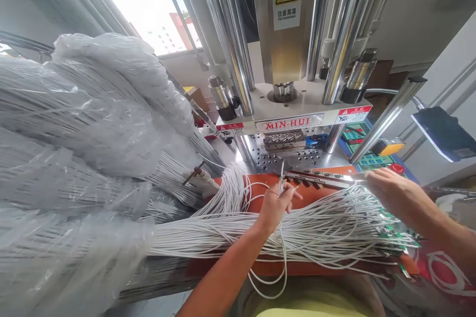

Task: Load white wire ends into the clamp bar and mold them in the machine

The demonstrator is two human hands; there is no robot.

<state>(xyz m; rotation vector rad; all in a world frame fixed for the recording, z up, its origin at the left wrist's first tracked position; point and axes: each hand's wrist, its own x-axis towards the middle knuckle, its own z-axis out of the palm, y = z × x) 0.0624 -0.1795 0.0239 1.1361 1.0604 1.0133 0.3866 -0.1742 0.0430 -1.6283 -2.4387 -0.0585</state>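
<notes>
My left hand (274,204) is closed round a white cable (281,173), its tipped end pointing up and its tail looping down below the bench edge. Close by lies a long metal bar fixture (320,178) with small slots, on the orange work surface (256,205). My right hand (390,195), partly blurred, grips the right end of this bar. Below both hands spreads a thick bundle of white cables (230,233), with small green circuit boards (390,230) at its right end.
Behind the bar stands a press (286,121) with steel columns, a hot-surface label and a metal mould block (284,139). Plastic-wrapped cable bundles (92,124) pile up at left. A control panel (366,148) with a red button (397,168) and a dark lamp head (444,133) are at right.
</notes>
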